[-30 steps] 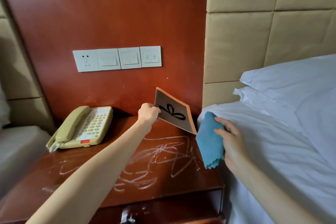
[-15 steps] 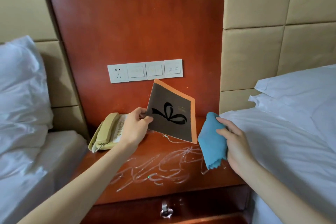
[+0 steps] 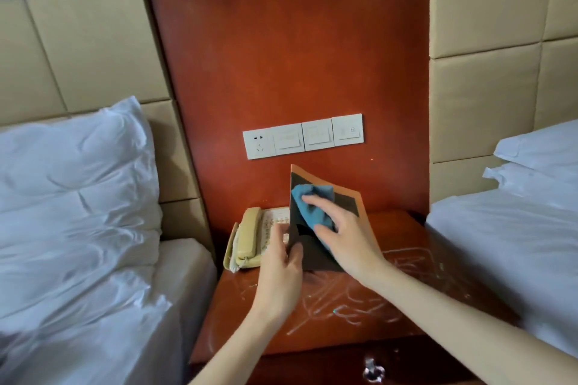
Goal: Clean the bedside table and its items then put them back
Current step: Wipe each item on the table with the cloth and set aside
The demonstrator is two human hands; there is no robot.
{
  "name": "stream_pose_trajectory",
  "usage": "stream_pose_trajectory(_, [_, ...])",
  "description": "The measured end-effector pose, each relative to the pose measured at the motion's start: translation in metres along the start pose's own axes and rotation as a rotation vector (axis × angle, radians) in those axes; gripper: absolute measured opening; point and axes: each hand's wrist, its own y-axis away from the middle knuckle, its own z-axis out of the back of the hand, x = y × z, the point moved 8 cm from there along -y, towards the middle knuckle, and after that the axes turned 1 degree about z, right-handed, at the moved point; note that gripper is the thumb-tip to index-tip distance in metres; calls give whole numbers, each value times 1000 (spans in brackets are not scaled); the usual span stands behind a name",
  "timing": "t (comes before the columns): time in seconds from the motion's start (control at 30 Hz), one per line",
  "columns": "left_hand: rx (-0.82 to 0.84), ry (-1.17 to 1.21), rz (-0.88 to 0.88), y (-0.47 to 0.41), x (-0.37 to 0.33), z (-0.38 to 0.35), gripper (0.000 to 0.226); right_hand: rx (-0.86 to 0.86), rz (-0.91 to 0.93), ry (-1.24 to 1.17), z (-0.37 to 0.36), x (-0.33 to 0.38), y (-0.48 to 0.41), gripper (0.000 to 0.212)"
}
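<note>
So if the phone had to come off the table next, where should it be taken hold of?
By the handset, closing the grip across its narrow bar from above. It lies lengthwise in the cradle on the phone's left, facing up and clear. The right part of the phone is hidden behind the card and the left hand, so come in from the left.

Hotel twin bedroom: two white beds [image 3: 78, 228], padded headboards [image 3: 90, 50], bedside telephone [image 3: 250, 237].

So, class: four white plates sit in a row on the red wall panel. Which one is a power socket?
The leftmost plate, the only one with dark pin holes. The other three carry flat switches or small round symbols.
</note>
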Motion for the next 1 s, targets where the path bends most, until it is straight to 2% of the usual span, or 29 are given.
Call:
stream_pose_trajectory(0.07, [-26,5,11,6,1,20,36,56,61,50,-13,8,-2,50])
stream_pose_trajectory(0.23, [-27,98,35,15,0,49,22,66,109,161,-27,9,-20,50])
stream_pose_trajectory(0.33, [-22,131,47,17,-2,53,21,-27,77,305,-26,4,-25,46])
stream_pose_trajectory(0.43, [-38,138,19,17,-5,51,19,-94,31,252,-32,8,-21,46])
stream_pose_trajectory(0.57, [-88,149,14,13,0,55,25,46,142,121,-59,32,-5,52])
stream_pose_trajectory(0.7, [-208,114,-7,8,4,71,31,184,261,252,-72,36,13,53])
stream_pose_trajectory(0.77, [-241,77,-17,8,5,76,33,200,306,347,-70,33,16,52])
stream_pose_trajectory(1.0, [-163,53,-61,18,-3,71,37,-24,242,421,-33,15,-11,49])
